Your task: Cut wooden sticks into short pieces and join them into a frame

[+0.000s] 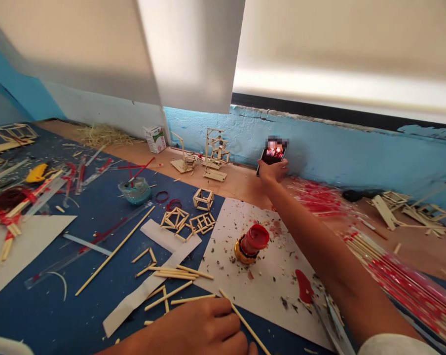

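My right hand (pixel 274 171) reaches to the blue wall, its fingers closed around the lower part of a phone (pixel 273 154). The phone stands tilted with its screen lit. My left hand (pixel 204 325) lies low at the front edge, fingers curled together; whatever may be in them is hidden. Just beyond it are loose thin wooden sticks (pixel 176 274) and a strip of white paper (pixel 134 301). Between the hands, a red candle (pixel 255 239) in a gold holder (pixel 243 253) stands on a debris-strewn white sheet (pixel 223 246).
Small stick frames (pixel 203 198) sit mid-table, with stick models (pixel 217 153) by the wall. A glass bowl (pixel 134 191) holds bluish contents and a brush. Bagged red-tipped sticks (pixel 404 281) and scissors (pixel 330 320) lie right. A yellow cutter (pixel 37 173) rests left.
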Available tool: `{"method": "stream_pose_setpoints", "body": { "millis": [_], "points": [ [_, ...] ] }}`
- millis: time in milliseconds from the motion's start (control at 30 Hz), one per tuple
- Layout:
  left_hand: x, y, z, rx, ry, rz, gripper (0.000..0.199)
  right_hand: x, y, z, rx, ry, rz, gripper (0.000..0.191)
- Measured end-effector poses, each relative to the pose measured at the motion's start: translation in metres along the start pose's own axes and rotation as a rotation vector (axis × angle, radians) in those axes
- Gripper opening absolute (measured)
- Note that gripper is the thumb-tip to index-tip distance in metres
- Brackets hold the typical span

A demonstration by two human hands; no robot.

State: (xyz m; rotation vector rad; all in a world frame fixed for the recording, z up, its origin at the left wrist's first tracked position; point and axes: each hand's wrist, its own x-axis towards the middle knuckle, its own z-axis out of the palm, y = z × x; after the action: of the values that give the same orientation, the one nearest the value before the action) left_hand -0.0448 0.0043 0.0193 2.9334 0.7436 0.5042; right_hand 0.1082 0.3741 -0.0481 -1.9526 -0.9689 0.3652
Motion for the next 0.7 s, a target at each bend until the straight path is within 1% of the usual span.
{"method": "stream_pose_setpoints", "body": {
  "millis": [100,200,300,400,467,533,600,633,700],
  "points": [
    [0.001,-0.001,0.0,0.008,0.021,-0.009,0.013,-0.004,-0.004,0.003,-0.024,0.016,-0.008,0.049],
    [0.001,-0.001,0.0,-0.014,0.04,-0.019,0.017,-0.002,-0.003,0.002,-0.021,-0.019,-0.038,0.049],
    [0.0,0.0,0.001,-0.027,0.043,-0.024,0.017,0.001,0.002,0.001,-0.014,-0.04,-0.064,0.049],
    [-0.001,0.001,0.003,0.003,0.039,0.018,0.012,0.001,0.004,-0.003,-0.027,-0.056,-0.076,0.047],
    [0.0,0.0,0.006,0.031,0.051,0.071,0.013,0.002,0.003,-0.01,-0.043,-0.091,-0.101,0.047],
    [0.002,-0.002,0.008,0.053,0.088,0.116,0.018,0.003,0.0,-0.025,-0.064,-0.149,-0.145,0.047],
    [0.003,-0.004,0.009,0.076,0.125,0.145,0.022,0.007,-0.002,-0.051,-0.096,-0.241,-0.205,0.046],
    [0.004,-0.005,0.009,0.09,0.143,0.154,0.024,0.011,-0.003,-0.07,-0.117,-0.306,-0.241,0.045],
    [0.006,-0.005,0.007,0.119,0.163,0.169,0.026,0.018,0.0,-0.116,-0.169,-0.479,-0.324,0.043]
  ]
}}
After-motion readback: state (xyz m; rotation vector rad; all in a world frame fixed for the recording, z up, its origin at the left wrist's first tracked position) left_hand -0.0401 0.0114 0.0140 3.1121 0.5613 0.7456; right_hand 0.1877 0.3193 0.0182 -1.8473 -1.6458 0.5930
